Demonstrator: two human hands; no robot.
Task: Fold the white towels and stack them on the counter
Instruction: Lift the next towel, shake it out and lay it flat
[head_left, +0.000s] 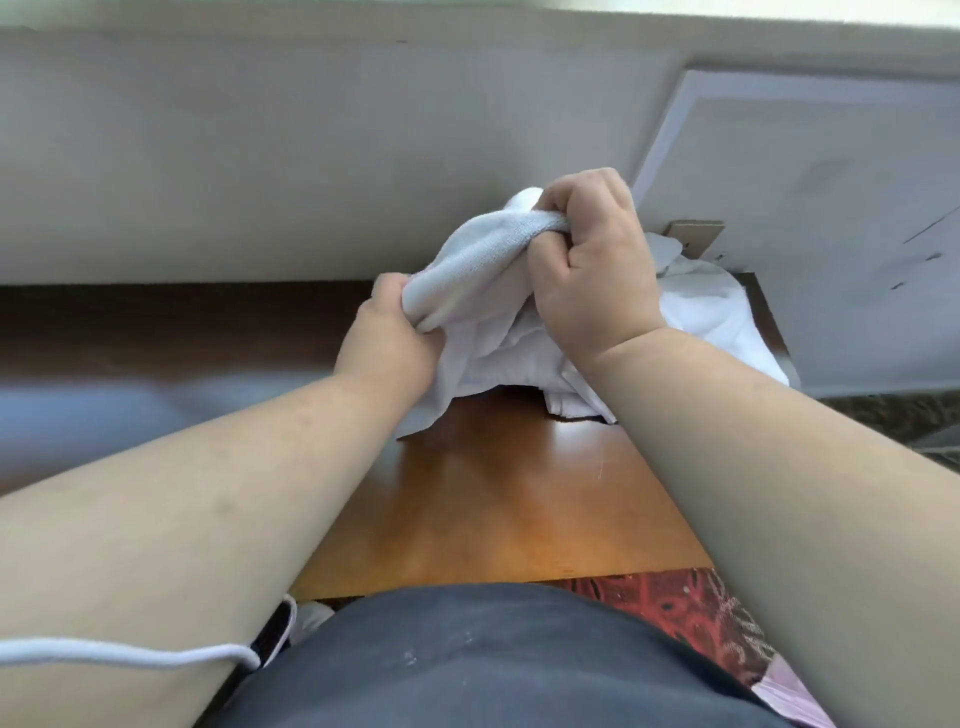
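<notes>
Left hand (387, 332): clenched on the lower left edge of a white towel (467, 270), fingers curled into the cloth, thumb side up.
Right hand (592, 260): fist closed on the same towel's upper bunched edge, higher and farther than the left hand; cloth shows between the fingers (563, 210).
Held towel: lifted off the surface between both hands, crumpled, hanging in loose folds; its lowest corner reaches down near the wooden counter (493, 499).
Towel pile (717, 317): more white cloth heaped unfolded on the far right part of the counter, partly behind the right wrist.
Counter: brown glossy wood, bare in the near middle between the forearms.
Wall (260, 156): pale, running across the far side.
White panel (831, 208): leaning at the far right behind the pile.
White cord (130, 652): crosses the left forearm at the near left.
</notes>
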